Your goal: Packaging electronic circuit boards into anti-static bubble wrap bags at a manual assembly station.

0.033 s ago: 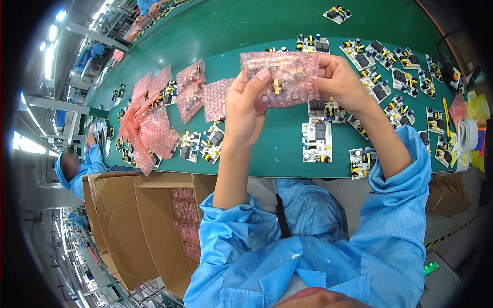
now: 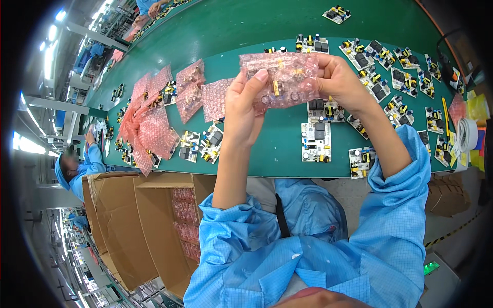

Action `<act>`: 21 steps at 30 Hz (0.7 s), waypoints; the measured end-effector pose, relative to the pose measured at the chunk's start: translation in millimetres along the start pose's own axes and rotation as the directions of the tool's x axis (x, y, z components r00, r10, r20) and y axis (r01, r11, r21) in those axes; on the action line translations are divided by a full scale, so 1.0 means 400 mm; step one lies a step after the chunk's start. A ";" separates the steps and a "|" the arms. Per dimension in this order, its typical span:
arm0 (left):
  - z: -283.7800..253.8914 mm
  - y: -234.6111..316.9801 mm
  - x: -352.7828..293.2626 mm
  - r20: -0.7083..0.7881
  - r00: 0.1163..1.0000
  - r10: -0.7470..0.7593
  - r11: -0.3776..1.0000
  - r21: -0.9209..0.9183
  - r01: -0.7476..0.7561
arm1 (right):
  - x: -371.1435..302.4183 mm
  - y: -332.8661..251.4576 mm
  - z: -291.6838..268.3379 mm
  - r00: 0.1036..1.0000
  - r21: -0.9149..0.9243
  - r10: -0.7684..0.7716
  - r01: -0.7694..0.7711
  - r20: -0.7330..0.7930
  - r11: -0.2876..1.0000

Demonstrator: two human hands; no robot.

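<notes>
Between both hands, above the green bench, is a pink bubble wrap bag [image 2: 287, 77] with a circuit board showing through it. My left hand [image 2: 243, 105] grips its left end, thumb across the front. On the right end, my right hand [image 2: 339, 82] pinches it between thumb and fingers. Beneath my hands lie bare circuit boards [image 2: 316, 142] with black, blue and yellow parts. To the left of my left hand rest a flat bubble wrap bag [image 2: 214, 100] and two bagged boards [image 2: 190, 91]. Part of the bench behind the held bag is hidden.
Several boards [image 2: 404, 82] spread over the right side of the green bench [image 2: 246, 25]. A pile of pink bubble wrap [image 2: 154, 120] lies left. An open cardboard box [image 2: 159, 226] with wrapped packs stands below the front edge. A white tape roll [image 2: 466, 134] sits far right. A co-worker [image 2: 77, 164] is at left.
</notes>
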State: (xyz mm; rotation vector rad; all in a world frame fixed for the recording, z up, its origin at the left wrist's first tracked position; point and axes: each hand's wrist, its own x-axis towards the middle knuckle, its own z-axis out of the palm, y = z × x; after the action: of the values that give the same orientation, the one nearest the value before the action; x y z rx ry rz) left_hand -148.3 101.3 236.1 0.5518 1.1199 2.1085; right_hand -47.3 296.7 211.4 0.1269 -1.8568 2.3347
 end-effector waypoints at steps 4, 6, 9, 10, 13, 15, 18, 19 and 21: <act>-0.017 -0.013 0.003 0.006 0.999 0.045 0.999 -0.032 -0.044 | 0.011 0.023 0.002 0.998 0.020 -0.038 0.039 -0.045 0.999; -0.038 -0.022 0.011 -0.030 0.996 0.080 0.997 0.012 -0.080 | 0.010 0.013 0.005 0.992 -0.028 -0.011 0.008 -0.126 1.000; -0.045 -0.025 0.022 -0.038 0.991 0.127 0.989 0.079 -0.123 | 0.013 0.014 0.007 0.962 -0.101 0.037 -0.066 -0.270 0.993; -0.043 -0.025 0.026 -0.015 0.990 0.140 0.985 0.102 -0.138 | 0.012 0.014 0.004 0.960 -0.099 0.037 -0.067 -0.276 0.993; -0.081 0.007 0.050 -0.099 0.978 0.184 0.977 0.126 -0.171 | 0.016 0.007 -0.001 0.927 -0.102 -0.066 0.030 -0.370 0.994; -0.141 0.046 0.100 -0.154 0.965 0.210 0.962 0.209 -0.176 | 0.017 0.003 0.000 0.920 -0.138 -0.098 0.048 -0.379 0.989; -0.245 0.092 0.185 -0.194 0.972 0.133 0.920 0.389 -0.048 | 0.010 0.001 0.005 0.947 -0.168 -0.077 0.024 -0.313 0.985; -0.262 0.094 0.210 -0.274 0.951 0.139 0.804 0.592 0.053 | 0.008 0.000 0.008 0.959 -0.168 -0.059 0.011 -0.279 0.986; -0.312 0.083 0.222 -0.349 0.923 0.161 0.643 0.747 0.170 | 0.006 -0.003 0.014 0.958 -0.170 -0.052 0.004 -0.281 0.986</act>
State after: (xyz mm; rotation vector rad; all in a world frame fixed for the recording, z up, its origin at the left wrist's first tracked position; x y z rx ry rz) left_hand -300.0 83.9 201.0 0.4974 2.2959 1.6742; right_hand -49.7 291.9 214.3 -0.1920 -1.8785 2.0385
